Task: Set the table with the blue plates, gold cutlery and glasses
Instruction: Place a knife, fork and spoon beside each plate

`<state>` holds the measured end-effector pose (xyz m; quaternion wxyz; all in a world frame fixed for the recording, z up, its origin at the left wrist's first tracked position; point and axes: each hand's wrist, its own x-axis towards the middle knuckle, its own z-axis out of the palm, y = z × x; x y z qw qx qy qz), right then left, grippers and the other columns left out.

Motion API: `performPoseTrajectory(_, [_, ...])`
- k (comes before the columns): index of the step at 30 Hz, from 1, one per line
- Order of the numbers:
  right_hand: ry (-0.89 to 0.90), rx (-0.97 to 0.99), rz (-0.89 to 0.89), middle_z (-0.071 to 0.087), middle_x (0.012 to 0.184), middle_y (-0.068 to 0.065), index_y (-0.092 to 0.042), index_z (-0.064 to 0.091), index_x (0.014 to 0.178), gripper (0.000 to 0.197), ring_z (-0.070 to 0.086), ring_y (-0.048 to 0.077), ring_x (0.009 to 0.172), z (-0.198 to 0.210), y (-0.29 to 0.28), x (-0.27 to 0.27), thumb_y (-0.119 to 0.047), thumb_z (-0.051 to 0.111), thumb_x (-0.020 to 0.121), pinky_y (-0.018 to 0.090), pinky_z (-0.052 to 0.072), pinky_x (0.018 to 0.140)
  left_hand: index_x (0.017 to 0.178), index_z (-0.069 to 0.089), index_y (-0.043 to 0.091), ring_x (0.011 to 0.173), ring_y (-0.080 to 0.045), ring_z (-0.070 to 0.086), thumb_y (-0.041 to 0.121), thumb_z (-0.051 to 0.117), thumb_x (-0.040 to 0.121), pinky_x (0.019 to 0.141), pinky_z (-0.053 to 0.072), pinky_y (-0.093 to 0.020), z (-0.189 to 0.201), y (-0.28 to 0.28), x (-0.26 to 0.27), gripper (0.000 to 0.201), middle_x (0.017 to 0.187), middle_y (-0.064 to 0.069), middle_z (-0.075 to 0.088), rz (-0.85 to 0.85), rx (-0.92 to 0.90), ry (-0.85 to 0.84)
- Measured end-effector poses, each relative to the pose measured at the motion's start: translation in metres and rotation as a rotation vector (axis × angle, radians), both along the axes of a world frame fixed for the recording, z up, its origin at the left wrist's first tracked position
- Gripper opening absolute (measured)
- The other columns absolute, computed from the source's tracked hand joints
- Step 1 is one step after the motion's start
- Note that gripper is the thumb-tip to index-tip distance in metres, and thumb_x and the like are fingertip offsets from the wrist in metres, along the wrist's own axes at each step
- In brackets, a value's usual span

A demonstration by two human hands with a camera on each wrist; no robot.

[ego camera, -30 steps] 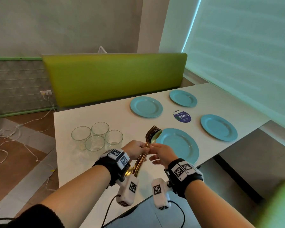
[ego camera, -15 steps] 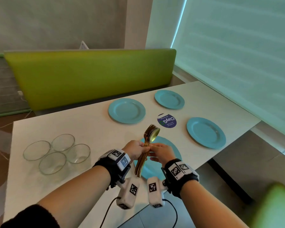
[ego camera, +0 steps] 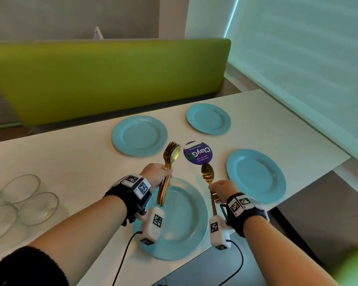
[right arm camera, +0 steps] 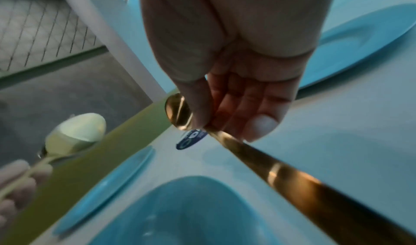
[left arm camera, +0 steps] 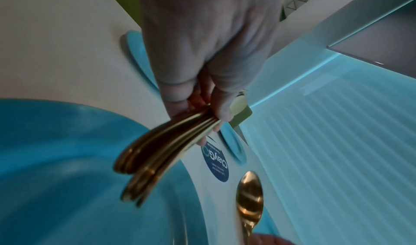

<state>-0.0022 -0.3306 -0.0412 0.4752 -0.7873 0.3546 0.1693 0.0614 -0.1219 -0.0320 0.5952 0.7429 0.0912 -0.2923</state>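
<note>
Several blue plates lie on the white table (ego camera: pixel 70 157); the nearest plate (ego camera: pixel 186 223) is under both hands. My left hand (ego camera: pixel 157 174) grips a bundle of gold cutlery (ego camera: pixel 168 159), forks and spoons, upright over that plate; its handles (left arm camera: pixel 157 152) fan out in the left wrist view. My right hand (ego camera: pixel 219 190) pinches a single gold spoon (ego camera: pixel 207 174) by the handle (right arm camera: pixel 281 170), bowl pointing away, over the table between the nearest plate and the right plate (ego camera: pixel 256 176). Clear glasses (ego camera: pixel 23 199) stand at the left.
A round purple sticker (ego camera: pixel 197 153) marks the table's middle, between the far left plate (ego camera: pixel 140 135) and the far right plate (ego camera: pixel 208 118). A green bench back (ego camera: pixel 112 79) runs behind the table. The table's near edge is just below my wrists; a blind covers the right wall.
My right hand has drawn one spoon out of the bundle and moved right with it. The left hand still holds the other cutlery. My view has shifted right and downward.
</note>
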Motion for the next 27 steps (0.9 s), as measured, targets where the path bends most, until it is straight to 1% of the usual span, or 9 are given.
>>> performPoseTrajectory(2, [0.073,-0.075,0.091,0.061,0.075,0.008,-0.001,0.062,0.093,0.011,0.058,0.02,0.064,-0.011,-0.009,0.002,-0.009,0.055,0.09,0.031,0.053,0.063,0.075,0.058,0.009,0.059,-0.02,0.057,0.008,0.058,0.09,0.062,0.054,-0.027,-0.001,-0.002,0.005,0.016,0.073,-0.006,0.059,0.009,0.012,-0.007])
performPoseTrajectory(4, [0.109,-0.12,0.159,0.062,0.08,0.009,-0.004,0.065,0.095,0.013,0.059,0.022,0.069,-0.021,-0.014,0.004,-0.012,0.057,0.089,0.034,0.055,0.071,0.076,0.058,0.009,0.06,-0.02,0.058,0.009,0.058,0.091,0.062,0.054,-0.027,-0.002,-0.004,0.009,0.014,0.074,-0.005,0.06,0.014,0.017,-0.008])
performPoseTrajectory(8, [0.12,-0.15,0.228,0.06,0.081,0.002,-0.013,0.067,0.096,0.012,0.055,0.016,0.069,-0.036,-0.015,0.008,-0.016,0.061,0.086,0.028,0.05,0.068,0.077,0.059,0.008,0.064,-0.023,0.058,0.009,0.059,0.09,0.08,0.054,-0.041,-0.002,-0.01,0.014,0.013,0.075,-0.008,0.061,0.04,0.007,-0.003])
performPoseTrajectory(13, [0.13,-0.247,0.317,0.067,0.11,0.012,-0.006,0.067,0.111,0.028,0.053,0.017,0.084,-0.044,-0.011,0.015,-0.017,0.057,0.088,0.02,0.044,0.064,0.076,0.059,0.009,0.062,-0.023,0.057,0.009,0.059,0.089,0.084,0.053,-0.044,-0.005,-0.019,0.016,0.014,0.074,-0.007,0.061,0.071,0.006,-0.002])
performPoseTrajectory(17, [0.162,-0.433,0.4,0.071,0.106,0.01,-0.009,0.07,0.104,0.029,0.066,0.024,0.098,-0.043,-0.005,0.017,-0.025,0.051,0.09,0.029,0.053,0.087,0.076,0.06,0.011,0.064,-0.024,0.059,0.01,0.06,0.089,0.09,0.053,-0.044,-0.009,-0.025,0.015,0.014,0.074,-0.006,0.062,0.072,0.013,0.001])
performPoseTrajectory(20, [0.168,-0.486,0.455,0.07,0.1,0.009,-0.007,0.07,0.097,0.029,0.061,0.023,0.085,-0.043,-0.003,0.019,-0.027,0.052,0.088,0.028,0.051,0.082,0.075,0.059,0.01,0.063,-0.024,0.058,0.009,0.06,0.089,0.088,0.052,-0.045,-0.009,-0.028,0.015,0.014,0.074,-0.007,0.061,0.08,-0.006,-0.001])
performPoseTrajectory(22, [0.166,-0.503,0.471,0.064,0.088,0.009,-0.009,0.065,0.085,0.022,0.053,0.022,0.078,-0.044,-0.002,0.019,-0.028,0.053,0.086,0.028,0.048,0.074,0.076,0.059,0.011,0.062,-0.023,0.057,0.009,0.06,0.089,0.085,0.053,-0.043,-0.009,-0.03,0.016,0.014,0.075,-0.006,0.061,0.084,-0.015,0.0])
performPoseTrajectory(24, [0.164,-0.496,0.463,0.059,0.081,0.006,-0.012,0.059,0.079,0.016,0.052,0.022,0.075,-0.045,-0.001,0.019,-0.026,0.052,0.084,0.026,0.043,0.066,0.076,0.059,0.011,0.062,-0.023,0.057,0.01,0.06,0.089,0.081,0.054,-0.04,-0.008,-0.031,0.017,0.014,0.076,-0.006,0.061,0.084,-0.024,0.002])
performPoseTrajectory(27, [0.162,-0.492,0.466,0.057,0.08,0.006,-0.013,0.058,0.078,0.014,0.05,0.022,0.074,-0.046,0.0,0.019,-0.024,0.052,0.084,0.024,0.04,0.065,0.076,0.059,0.011,0.063,-0.023,0.058,0.011,0.061,0.089,0.076,0.055,-0.038,-0.008,-0.032,0.019,0.013,0.077,-0.005,0.061,0.085,-0.037,0.005])
